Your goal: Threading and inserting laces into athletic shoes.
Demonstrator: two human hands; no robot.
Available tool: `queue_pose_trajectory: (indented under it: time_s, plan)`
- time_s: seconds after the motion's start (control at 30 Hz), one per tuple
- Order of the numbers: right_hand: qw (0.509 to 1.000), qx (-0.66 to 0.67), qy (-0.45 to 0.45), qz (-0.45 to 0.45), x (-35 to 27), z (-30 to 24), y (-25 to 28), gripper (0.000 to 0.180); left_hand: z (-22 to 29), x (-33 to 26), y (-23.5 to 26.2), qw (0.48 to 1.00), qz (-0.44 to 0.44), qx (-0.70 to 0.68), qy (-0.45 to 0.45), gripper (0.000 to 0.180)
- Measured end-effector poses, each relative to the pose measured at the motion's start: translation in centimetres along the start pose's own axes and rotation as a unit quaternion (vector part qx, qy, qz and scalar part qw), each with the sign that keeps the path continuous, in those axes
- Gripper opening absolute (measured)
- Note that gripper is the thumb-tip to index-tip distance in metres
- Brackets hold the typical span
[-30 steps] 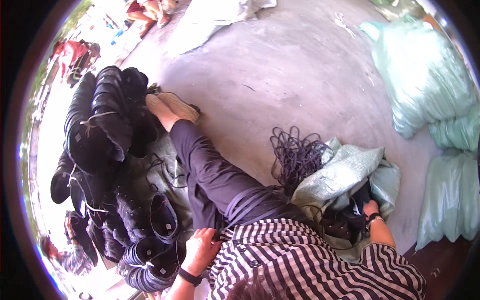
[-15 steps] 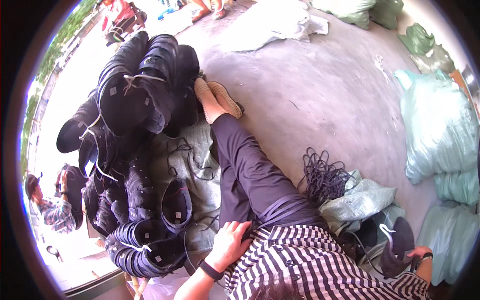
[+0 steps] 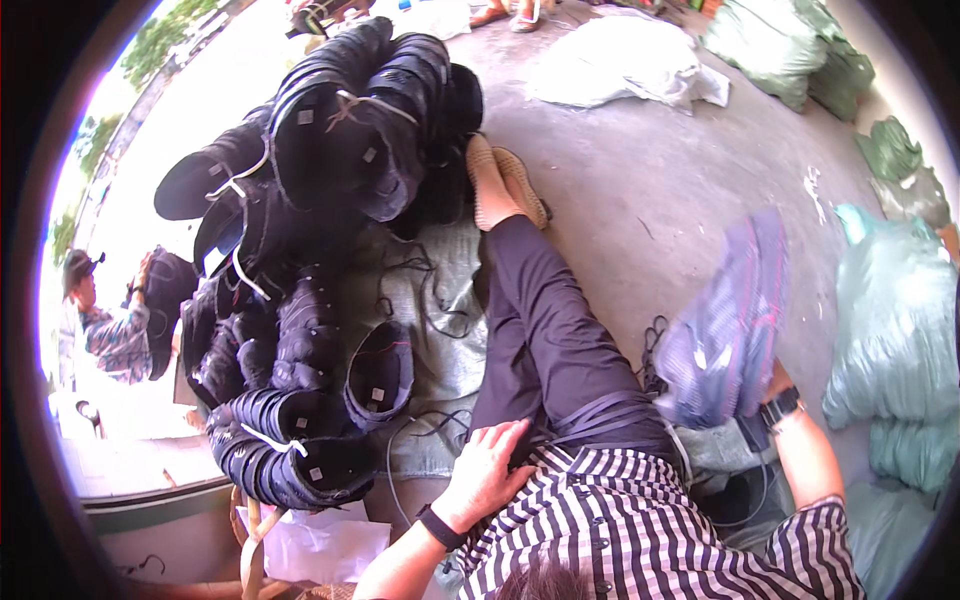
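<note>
My right hand (image 3: pixel 778 378) grips a dark shoe upper (image 3: pixel 730 320) with pink stitching. The upper is held up over the floor to the right of my thigh and smeared by motion; it hides most of my fingers. My left hand (image 3: pixel 487 470) lies on my lap with its fingers stretched out, beside a bundle of dark flat laces (image 3: pixel 605 418) draped across my thighs. To my left, a single black upper (image 3: pixel 380 375) sits apart with its opening facing up. Next to it is a nested row of black uppers (image 3: pixel 300 450), tied with a white cord.
A tall pile of tied black uppers (image 3: pixel 340 130) rises at the far left, beside a pale woven sheet (image 3: pixel 430 350). Filled green sacks (image 3: pixel 895 320) line the right side. A white sack (image 3: pixel 620 65) lies ahead. Another person (image 3: pixel 115 325) sits at the left edge.
My right hand has swung the dark upper up and forward from low at my right side. My left hand stays on my lap. The view has shifted, moving the scene rightward.
</note>
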State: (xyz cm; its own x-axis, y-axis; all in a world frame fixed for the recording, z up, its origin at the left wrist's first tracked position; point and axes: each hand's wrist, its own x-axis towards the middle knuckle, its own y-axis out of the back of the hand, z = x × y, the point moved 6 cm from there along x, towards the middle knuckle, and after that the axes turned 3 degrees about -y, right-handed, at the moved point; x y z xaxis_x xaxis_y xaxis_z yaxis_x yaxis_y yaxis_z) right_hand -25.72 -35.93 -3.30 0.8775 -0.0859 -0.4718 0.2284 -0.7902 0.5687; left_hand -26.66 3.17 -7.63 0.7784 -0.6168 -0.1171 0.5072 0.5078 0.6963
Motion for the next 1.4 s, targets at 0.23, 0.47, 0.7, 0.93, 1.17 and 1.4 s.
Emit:
queue_pose_trajectory:
  time_s: [0.23,0.47,0.7,0.93,1.17,1.4]
  plan:
    - [0.761,0.597,0.05,-0.249,10.8,-12.5,-10.1,0.034,-0.9,1.1,0.7,0.997,0.016,0.07,0.033,0.067]
    - [0.787,0.605,0.071,-0.099,13.0,-12.4,-11.1,0.04,-2.1,2.7,2.4,0.997,0.016,0.009,0.08,0.074]
    - [0.902,0.348,0.256,0.013,10.7,-14.0,-10.5,0.03,-1.5,6.5,-0.4,0.686,-0.002,-0.723,0.079,0.075]
    - [0.832,0.036,0.541,0.12,5.1,-22.2,-10.1,0.035,-0.8,5.9,4.3,0.576,0.119,-0.791,0.17,0.075]
    - [0.763,-0.044,0.633,0.123,3.6,-20.9,-12.2,0.029,-4.8,4.8,4.1,0.424,-0.119,-0.894,-0.083,0.081]
    - [0.765,-0.151,0.619,0.101,3.8,-20.3,-14.3,0.042,-3.9,3.9,5.2,0.563,0.067,-0.819,0.09,0.073]
